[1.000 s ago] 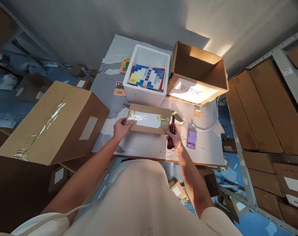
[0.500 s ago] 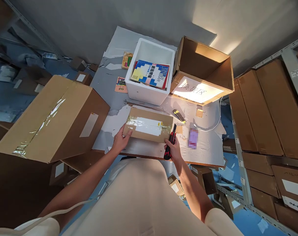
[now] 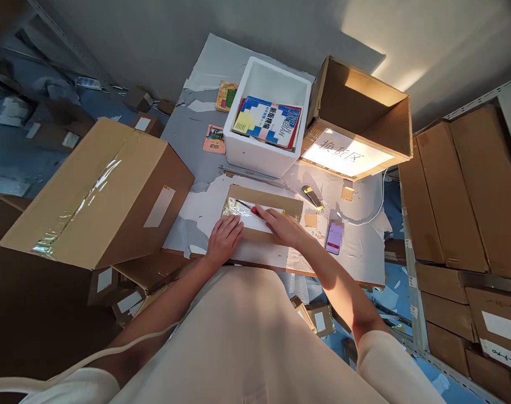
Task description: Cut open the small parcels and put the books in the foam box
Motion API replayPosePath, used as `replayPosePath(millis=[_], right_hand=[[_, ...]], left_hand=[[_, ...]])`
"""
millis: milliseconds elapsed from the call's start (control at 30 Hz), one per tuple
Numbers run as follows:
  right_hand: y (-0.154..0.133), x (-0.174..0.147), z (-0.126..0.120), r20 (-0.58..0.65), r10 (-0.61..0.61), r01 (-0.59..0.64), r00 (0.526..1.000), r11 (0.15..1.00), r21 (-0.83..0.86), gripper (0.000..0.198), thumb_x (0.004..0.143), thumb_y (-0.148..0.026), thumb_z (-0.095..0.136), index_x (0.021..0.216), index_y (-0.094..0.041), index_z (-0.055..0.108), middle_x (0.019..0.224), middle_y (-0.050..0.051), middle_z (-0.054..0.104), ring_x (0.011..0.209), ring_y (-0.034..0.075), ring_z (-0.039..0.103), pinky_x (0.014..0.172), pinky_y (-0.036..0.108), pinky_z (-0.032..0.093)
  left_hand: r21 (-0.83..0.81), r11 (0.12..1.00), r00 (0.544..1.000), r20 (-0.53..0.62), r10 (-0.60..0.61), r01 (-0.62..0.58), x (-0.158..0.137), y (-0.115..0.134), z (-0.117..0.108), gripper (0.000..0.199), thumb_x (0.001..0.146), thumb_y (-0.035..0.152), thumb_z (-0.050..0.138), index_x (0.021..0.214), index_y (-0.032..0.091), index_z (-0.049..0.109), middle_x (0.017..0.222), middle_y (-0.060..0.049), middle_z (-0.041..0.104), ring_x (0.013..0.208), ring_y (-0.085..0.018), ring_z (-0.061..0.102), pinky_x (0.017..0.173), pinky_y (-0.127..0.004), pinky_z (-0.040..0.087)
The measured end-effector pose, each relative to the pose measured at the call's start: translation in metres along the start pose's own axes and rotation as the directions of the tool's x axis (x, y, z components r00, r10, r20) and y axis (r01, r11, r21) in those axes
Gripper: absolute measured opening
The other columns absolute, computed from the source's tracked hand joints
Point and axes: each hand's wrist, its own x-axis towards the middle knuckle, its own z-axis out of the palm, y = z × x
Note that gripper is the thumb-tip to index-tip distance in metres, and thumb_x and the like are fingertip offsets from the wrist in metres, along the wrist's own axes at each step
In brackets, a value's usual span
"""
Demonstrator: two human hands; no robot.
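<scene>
Left hand [image 3: 226, 238] lies open, holding nothing, on the carton [image 3: 254, 224], right hand [image 3: 279, 224] grips a cutter [image 3: 252, 210] pointing toward ten o'clock, and the tape [image 3: 234, 206] shows no visible cut yet.

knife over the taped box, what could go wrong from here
The left hand lies on the box close to the knife, so a slip of the blade could nick its fingers.

The blade sits over the taped top, so pressing too deep might damage anything inside; the contents are hidden.

The phone lies beside the right forearm, which might knock it.
</scene>
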Motion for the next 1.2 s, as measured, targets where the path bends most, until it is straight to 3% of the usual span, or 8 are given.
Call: replayPosePath(millis=[133,367,900,1033,1200], right_hand=[[-0.007,0.032,-0.008,0.191,-0.051,0.101,0.980,0.959,-0.264,0.072,0.091,-0.010,0.037,0.152,-0.037,0.011,0.125,0.008,0.055,0.098,0.023,0.063,0.077,0.031,0.049],[-0.022,0.044,-0.004,0.206,0.038,0.054,0.978,0.905,-0.421,0.071,0.093,-0.010,0.034,0.153,-0.038,0.008,0.119,0.009,0.056,0.093,0.022,0.063,0.074,0.030,0.049],[-0.036,0.063,-0.026,0.326,0.117,0.048,0.938,0.889,-0.456,0.063,0.094,-0.013,0.033,0.152,-0.032,0.016,0.128,0.017,0.054,0.096,0.027,0.067,0.072,0.035,0.052],[-0.028,0.055,-0.026,0.344,0.104,0.063,0.933,0.896,-0.440,0.064,0.094,-0.013,0.034,0.152,-0.034,0.014,0.129,0.017,0.054,0.094,0.026,0.067,0.071,0.035,0.052],[-0.014,0.041,-0.030,0.366,0.164,0.037,0.916,0.874,-0.484,0.060,0.094,-0.013,0.035,0.150,-0.033,0.024,0.125,0.016,0.057,0.096,0.028,0.066,0.069,0.034,0.050]], left_hand=[[0.019,1.000,1.000,-0.017,0.010,-0.010,0.001,0.000,0.000,0.033,0.094,0.031,0.042,0.119,0.022,0.063,0.130,-0.012,0.061,0.130,-0.024,0.049,0.109,-0.044,0.031],[0.013,1.000,1.000,-0.012,0.014,-0.013,0.003,-0.001,0.001,0.031,0.094,0.031,0.045,0.117,0.022,0.063,0.131,-0.012,0.061,0.130,-0.025,0.048,0.109,-0.045,0.031],[0.207,0.964,0.982,-0.052,0.183,-0.168,0.005,-0.014,0.005,0.033,0.094,0.033,0.047,0.122,0.021,0.059,0.127,-0.013,0.063,0.128,-0.025,0.050,0.105,-0.045,0.034],[0.196,0.967,0.985,-0.023,0.173,-0.165,0.005,-0.016,0.004,0.035,0.094,0.036,0.047,0.123,0.022,0.060,0.128,-0.013,0.062,0.129,-0.026,0.050,0.105,-0.044,0.034],[0.228,0.959,0.985,-0.006,0.172,-0.166,0.006,-0.014,0.002,0.037,0.094,0.039,0.046,0.122,0.021,0.061,0.130,-0.014,0.061,0.129,-0.026,0.050,0.105,-0.043,0.034]])
